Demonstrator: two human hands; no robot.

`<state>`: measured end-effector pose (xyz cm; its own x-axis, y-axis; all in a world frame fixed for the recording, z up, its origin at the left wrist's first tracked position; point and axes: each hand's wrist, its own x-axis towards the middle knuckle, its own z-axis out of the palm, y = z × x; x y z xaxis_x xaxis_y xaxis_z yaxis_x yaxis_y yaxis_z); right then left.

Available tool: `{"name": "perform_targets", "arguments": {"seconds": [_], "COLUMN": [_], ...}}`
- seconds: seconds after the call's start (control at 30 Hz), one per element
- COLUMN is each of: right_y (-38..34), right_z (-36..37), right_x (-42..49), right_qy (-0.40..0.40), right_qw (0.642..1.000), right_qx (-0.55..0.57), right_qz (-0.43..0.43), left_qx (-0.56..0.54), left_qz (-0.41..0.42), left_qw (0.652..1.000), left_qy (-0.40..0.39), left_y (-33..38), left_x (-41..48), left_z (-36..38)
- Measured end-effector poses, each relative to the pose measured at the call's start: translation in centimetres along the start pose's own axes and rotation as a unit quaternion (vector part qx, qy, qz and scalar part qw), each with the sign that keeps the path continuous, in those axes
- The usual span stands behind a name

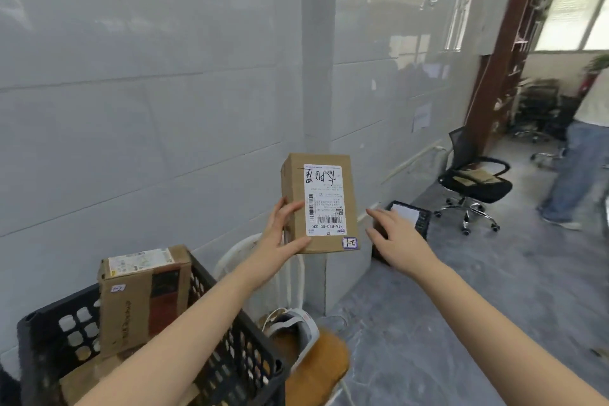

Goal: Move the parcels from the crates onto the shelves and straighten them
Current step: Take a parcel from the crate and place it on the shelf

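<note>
My left hand (pixel 280 234) grips the lower left corner of a small brown cardboard parcel (pixel 351 194) with a white shipping label, held upright in the air in front of the tiled wall. To the parcel's right, not touching it, my right hand (pixel 393 234) hovers with its fingers spread. At the lower left stands a black plastic crate (pixel 237 343). A taller cardboard parcel (pixel 131 303) stands on end inside it, and another flat piece of cardboard lies at its bottom. No shelves are in view.
A white chair with an orange seat (pixel 313 362) holds a shoe beside the crate. A second black crate (pixel 410 217) sits on the floor by the wall. Farther right are a black office chair (pixel 474 180) and a standing person (pixel 580 161). Grey floor stretches right.
</note>
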<state>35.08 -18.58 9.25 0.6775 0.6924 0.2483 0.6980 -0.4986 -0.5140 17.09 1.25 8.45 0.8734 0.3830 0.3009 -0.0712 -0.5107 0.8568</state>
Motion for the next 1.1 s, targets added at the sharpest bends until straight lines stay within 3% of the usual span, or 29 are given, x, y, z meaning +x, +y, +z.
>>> {"name": "perform_targets", "arguments": {"seconds": [0.4, 0.77, 1.1], "right_y": [22.9, 41.4, 59.0], "right_z": [-17.7, -27.3, -35.5], "right_x": [2.0, 1.1, 13.7], "right_qy": [0.082, 0.140, 0.186], "right_qw": [0.967, 0.913, 0.864], "right_qx": [-0.153, -0.159, -0.170], "right_qz": [0.185, 0.348, 0.436], "left_qx": [-0.094, -0.171, -0.165], "left_qz": [0.120, 0.186, 0.229], "left_qw": [0.977, 0.923, 0.867], "left_qy": [-0.148, -0.292, -0.410], "left_y": [6.1, 8.6, 10.2], "left_x": [23.4, 39.5, 63.1], "left_z": [23.8, 48.0, 65.1]}}
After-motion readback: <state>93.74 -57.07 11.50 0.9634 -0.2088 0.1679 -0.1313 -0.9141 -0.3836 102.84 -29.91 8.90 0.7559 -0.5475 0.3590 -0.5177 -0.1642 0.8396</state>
